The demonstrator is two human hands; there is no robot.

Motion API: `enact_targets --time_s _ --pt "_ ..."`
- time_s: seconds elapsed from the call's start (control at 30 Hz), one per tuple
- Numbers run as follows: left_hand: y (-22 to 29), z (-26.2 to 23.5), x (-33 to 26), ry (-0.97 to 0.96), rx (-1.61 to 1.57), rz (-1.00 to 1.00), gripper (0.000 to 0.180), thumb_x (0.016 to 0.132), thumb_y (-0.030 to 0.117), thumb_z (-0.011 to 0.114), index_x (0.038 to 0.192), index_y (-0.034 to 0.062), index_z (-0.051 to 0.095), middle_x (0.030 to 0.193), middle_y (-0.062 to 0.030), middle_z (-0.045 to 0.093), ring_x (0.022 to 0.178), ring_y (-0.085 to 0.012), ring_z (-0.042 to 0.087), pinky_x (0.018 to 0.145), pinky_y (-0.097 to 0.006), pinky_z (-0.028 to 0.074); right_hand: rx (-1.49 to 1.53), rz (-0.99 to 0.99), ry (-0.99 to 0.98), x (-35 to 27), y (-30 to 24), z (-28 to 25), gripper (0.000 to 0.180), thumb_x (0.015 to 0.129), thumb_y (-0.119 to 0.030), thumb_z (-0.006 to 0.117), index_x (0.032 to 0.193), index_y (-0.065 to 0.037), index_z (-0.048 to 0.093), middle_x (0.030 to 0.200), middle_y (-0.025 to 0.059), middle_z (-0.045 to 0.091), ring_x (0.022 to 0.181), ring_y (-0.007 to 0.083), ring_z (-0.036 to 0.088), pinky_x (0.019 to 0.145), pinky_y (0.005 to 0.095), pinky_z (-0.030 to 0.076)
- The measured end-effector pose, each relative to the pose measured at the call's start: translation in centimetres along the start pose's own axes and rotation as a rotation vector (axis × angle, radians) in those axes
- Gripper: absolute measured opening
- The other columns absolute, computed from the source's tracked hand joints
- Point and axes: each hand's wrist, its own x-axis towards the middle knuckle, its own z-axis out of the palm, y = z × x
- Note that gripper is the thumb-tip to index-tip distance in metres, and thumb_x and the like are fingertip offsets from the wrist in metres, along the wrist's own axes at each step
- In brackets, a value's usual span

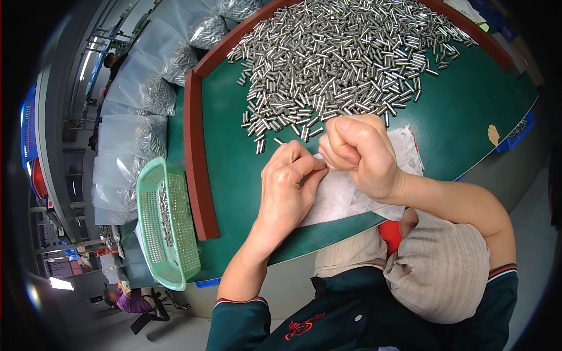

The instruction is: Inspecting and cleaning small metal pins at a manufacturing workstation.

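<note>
Over a stained white cloth or paper sheet (336, 202) near the table's front edge, my two hands come close together. My left hand (288, 182) is closed, thumb and fingertips pinched. Beside it, a little farther from me, my right hand (364, 157) is curled into a fist. Whatever lies in the fingers of either hand is hidden. Just beyond them spreads a large pile of short, shiny metal pins (333, 64), a few loose ones reaching close to my left knuckles.
Dark red wooden strips (199, 169) border the green tabletop (231, 193). Left of the strip stands a light green plastic basket (186, 225) with metal pieces inside. Clear bags (132, 131) of metal parts line the far left. A blue bin (518, 131) hangs at the right edge.
</note>
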Motion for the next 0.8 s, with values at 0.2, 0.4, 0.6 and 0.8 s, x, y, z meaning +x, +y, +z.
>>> enact_targets --time_s 0.2,0.4,0.6,0.8 --pt "0.5 0.6 -0.1 0.046 0.272 0.198 0.015 0.060 -0.002 0.063 0.073 0.0008 0.056 0.073 -0.0083 0.050 0.065 -0.0239 0.049 0.057 -0.033 0.041 0.092 0.025 0.011 0.0 -0.5 0.0 0.032 0.081 -0.014 0.033 0.051 -0.006 0.029 0.048 0.0003 0.032 0.043 0.0067 0.026 0.041 0.0230 0.022" --pt "0.2 0.4 0.5 -0.009 0.345 0.216 0.013 0.060 0.000 0.060 0.070 0.0032 0.052 0.072 -0.0069 0.044 0.067 -0.0217 0.045 0.061 -0.032 0.038 0.139 0.028 0.003 0.4 0.0 -0.3 0.032 0.082 -0.014 0.033 0.051 -0.007 0.027 0.047 -0.0008 0.029 0.043 0.0062 0.024 0.039 0.0228 0.019" --pt "-1.1 -0.2 0.9 0.101 -0.090 0.268 0.015 0.064 -0.002 0.062 0.077 0.0016 0.054 0.080 -0.0085 0.053 0.074 -0.0236 0.051 0.066 -0.031 0.041 0.138 0.047 0.054 0.3 -0.4 -0.2 0.039 0.087 -0.025 0.031 0.050 -0.012 0.026 0.040 -0.0026 0.023 0.038 0.0076 0.017 0.038 0.0244 0.016" --pt "-2.1 -0.1 0.7 0.185 -0.587 0.104 0.012 0.071 -0.004 0.058 0.082 -0.0005 0.054 0.089 -0.0096 0.056 0.085 -0.0183 0.052 0.076 -0.028 0.040 0.164 0.059 0.039 0.3 -0.4 -0.1 0.039 0.086 -0.025 0.032 0.049 -0.012 0.026 0.040 -0.0022 0.024 0.038 0.0079 0.017 0.038 0.0245 0.016"
